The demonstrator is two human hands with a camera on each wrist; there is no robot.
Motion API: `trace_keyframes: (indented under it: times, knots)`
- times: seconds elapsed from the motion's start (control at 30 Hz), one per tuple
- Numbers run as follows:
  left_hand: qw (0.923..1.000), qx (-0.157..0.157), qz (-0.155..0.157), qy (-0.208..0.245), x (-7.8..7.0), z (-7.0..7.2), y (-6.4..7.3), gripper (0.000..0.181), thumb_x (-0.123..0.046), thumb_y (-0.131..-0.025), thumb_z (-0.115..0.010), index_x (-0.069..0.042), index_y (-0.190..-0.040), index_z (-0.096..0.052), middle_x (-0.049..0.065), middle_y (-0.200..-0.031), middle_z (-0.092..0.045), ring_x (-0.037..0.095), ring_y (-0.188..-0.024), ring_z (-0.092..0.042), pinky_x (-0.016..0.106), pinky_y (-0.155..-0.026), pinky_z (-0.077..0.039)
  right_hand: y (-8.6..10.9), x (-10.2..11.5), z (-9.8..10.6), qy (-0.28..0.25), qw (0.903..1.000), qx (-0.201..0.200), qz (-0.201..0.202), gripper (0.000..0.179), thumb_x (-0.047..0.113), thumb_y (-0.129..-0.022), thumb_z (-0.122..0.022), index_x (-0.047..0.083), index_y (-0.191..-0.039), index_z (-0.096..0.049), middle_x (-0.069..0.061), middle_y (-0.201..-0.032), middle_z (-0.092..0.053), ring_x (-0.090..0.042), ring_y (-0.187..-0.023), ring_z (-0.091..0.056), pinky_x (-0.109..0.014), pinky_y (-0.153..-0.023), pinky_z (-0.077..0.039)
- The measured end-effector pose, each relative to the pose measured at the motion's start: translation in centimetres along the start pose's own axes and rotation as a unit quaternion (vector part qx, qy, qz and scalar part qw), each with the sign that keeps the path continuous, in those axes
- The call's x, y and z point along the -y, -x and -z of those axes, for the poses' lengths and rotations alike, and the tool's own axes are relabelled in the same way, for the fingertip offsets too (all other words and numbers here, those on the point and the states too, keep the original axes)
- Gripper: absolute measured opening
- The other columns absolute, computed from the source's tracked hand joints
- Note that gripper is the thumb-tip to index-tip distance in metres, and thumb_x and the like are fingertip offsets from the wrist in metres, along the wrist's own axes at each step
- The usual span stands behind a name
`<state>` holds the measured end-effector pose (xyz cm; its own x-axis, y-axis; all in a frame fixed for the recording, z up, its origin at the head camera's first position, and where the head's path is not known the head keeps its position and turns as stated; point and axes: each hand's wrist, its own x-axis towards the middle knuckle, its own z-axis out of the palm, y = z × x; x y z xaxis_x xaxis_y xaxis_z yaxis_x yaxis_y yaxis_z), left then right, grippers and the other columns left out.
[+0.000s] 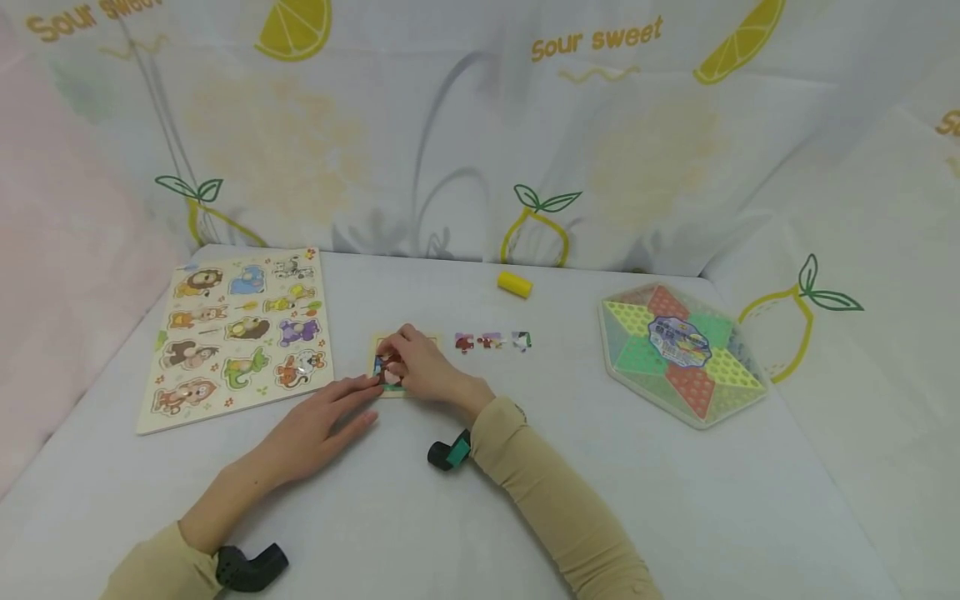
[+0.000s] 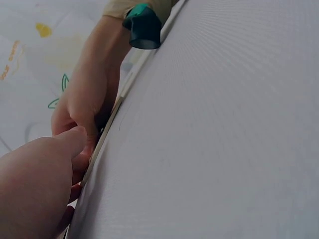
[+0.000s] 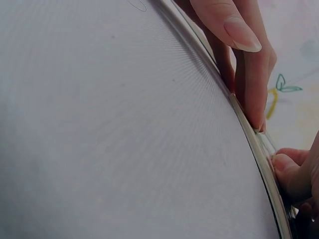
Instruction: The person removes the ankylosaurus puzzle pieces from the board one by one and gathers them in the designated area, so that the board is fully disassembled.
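Observation:
A small jigsaw board [image 1: 432,341] with a pale frame and a brown-and-green picture lies mid-table. My right hand [image 1: 429,368] is over it, fingers bent down onto the picture; whether a piece is between them is hidden. From the left, my left hand [image 1: 318,429] reaches in with extended fingers, their tips touching the board's lower left edge. In the right wrist view, the left hand's fingertips [image 3: 257,117] rest on the board's edge [image 3: 259,154], close to the right hand [image 3: 299,174]. Loose jigsaw pieces [image 1: 487,342] lie in a row right of the board.
A large animal peg puzzle [image 1: 240,329] lies at the left. Behind the loose pieces is a yellow cylinder [image 1: 514,284]. A hexagonal star-patterned game board [image 1: 682,354] is at the right. Lemon-print cloth [image 1: 465,150] hangs behind the white table [image 1: 420,533].

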<state>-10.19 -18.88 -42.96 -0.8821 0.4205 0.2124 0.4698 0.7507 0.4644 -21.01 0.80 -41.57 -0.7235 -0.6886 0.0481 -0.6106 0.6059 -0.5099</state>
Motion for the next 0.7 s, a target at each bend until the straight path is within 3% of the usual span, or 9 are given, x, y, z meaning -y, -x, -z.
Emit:
trace_keyframes:
  times: [0.7]
  knots:
    - [0.9998, -0.011, -0.014, -0.003, -0.25, -0.04, -0.08, 0.041, -0.028, -0.101, -0.061, -0.015, -0.14, -0.06, 0.01, -0.145, -0.055, 0.035, -0.134, -0.051, 0.057, -0.106, -0.045, 0.13, 0.17, 0.08, 0.004, 1.0, -0.005, -0.003, 0.028, 0.006, -0.1, -0.056, 0.008, -0.128, -0.062, -0.008, -0.113, -0.056, -0.018, -0.101, -0.053, -0.025, -0.091, -0.047]
